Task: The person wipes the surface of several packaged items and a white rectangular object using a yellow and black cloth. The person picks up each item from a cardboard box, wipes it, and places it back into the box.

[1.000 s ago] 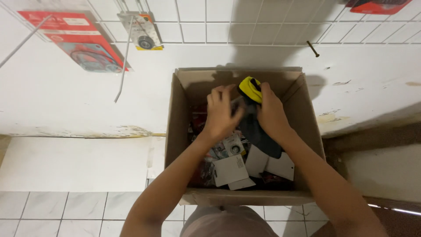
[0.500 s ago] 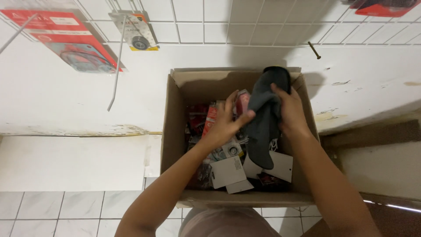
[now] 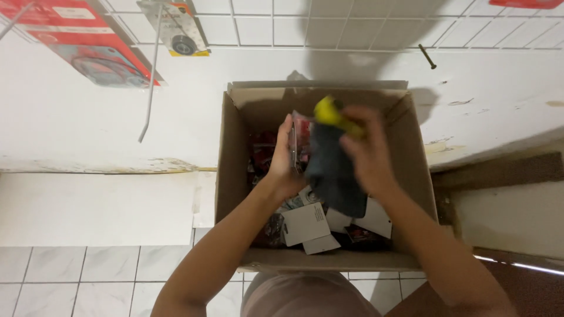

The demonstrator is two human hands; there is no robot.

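Over the cardboard box [image 3: 235,176]: right hand [image 3: 364,155] clutches dark cloth [image 3: 332,176], long axis near-far; left hand [image 3: 283,167] pinches clear packet [image 3: 298,144] just left.

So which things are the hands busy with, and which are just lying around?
Busy with:
left hand on a clear packet
right hand holding a dark cloth with a yellow end
cardboard box

Lying around:
white cards
red packets on the wall
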